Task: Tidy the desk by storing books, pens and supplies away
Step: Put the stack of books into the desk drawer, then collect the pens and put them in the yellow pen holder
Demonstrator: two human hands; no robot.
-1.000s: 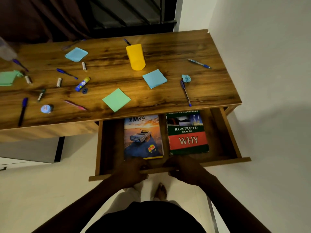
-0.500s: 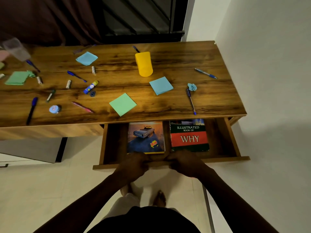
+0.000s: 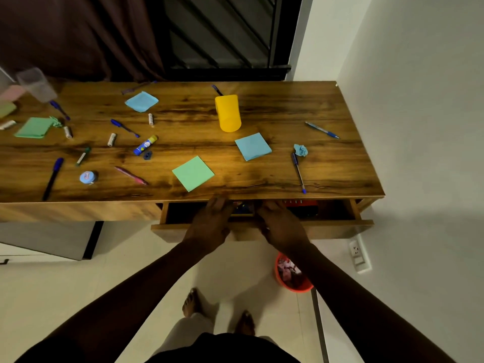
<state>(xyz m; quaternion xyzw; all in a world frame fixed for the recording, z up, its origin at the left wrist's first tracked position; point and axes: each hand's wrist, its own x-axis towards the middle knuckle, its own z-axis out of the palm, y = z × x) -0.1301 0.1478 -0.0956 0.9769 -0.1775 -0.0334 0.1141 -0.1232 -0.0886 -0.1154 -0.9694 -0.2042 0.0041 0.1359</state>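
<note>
Below the front edge of the wooden desk [image 3: 275,108], both hands are pressed flat against the front panel of a drawer [image 3: 337,227] that is seen almost shut; the left hand [image 3: 209,224] is laid with fingers spread over the panel's top edge, and the right hand [image 3: 282,226] is set just beside it, its fingers curled over the same edge; nothing else is gripped by either hand. Between and just beyond the fingertips, slivers of two books are glimpsed in the narrow gap: a blue-covered book [image 3: 243,208] between the hands, and a red-and-dark book [image 3: 301,206] just right of the right hand; their titles cannot be read. Beyond the left hand, a green sticky-note pad [image 3: 193,173] is seen near the desk edge; farther on, beyond the right hand, a blue sticky-note pad [image 3: 253,146] and an overturned yellow cup [image 3: 227,113] are found. To the right of the right hand, a blue pen [image 3: 298,172] is laid beside a crumpled blue paper [image 3: 301,150]; another pen [image 3: 322,130] is seen farther back. To the left of the left hand, a pink pen [image 3: 131,175], a glue stick [image 3: 145,145], a small round tin [image 3: 88,177] and a dark pen [image 3: 52,178] are scattered. Nearer than the right hand, on the floor, an orange bin [image 3: 301,286] is partly hidden by the forearm.
</note>
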